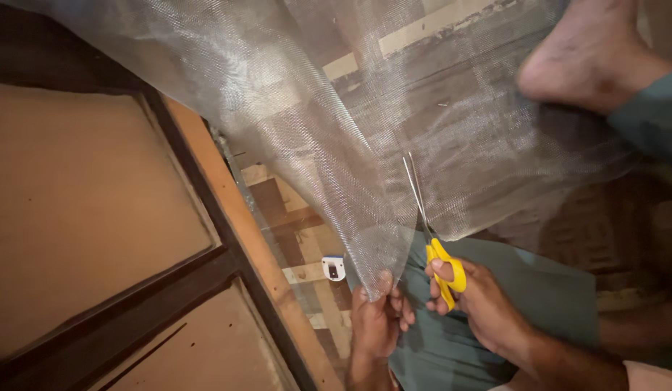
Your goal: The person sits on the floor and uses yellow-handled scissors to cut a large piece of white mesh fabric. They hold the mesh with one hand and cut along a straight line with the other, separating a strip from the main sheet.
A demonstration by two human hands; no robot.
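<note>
The left hand (376,318) pinches the mesh (350,123) edge at six o'clock, pulling it taut for cutting; the right hand (473,297) grips yellow scissors (430,232), blades apparently closed, pointing toward twelve.

My left hand (376,318) sits low at centre, fingers curled shut in a pinch, knuckles toward me. My right hand (470,297) is just beside it, thumb and fingers closed through loops, wrist angled up and inward, forearm running to the lower right.
</note>
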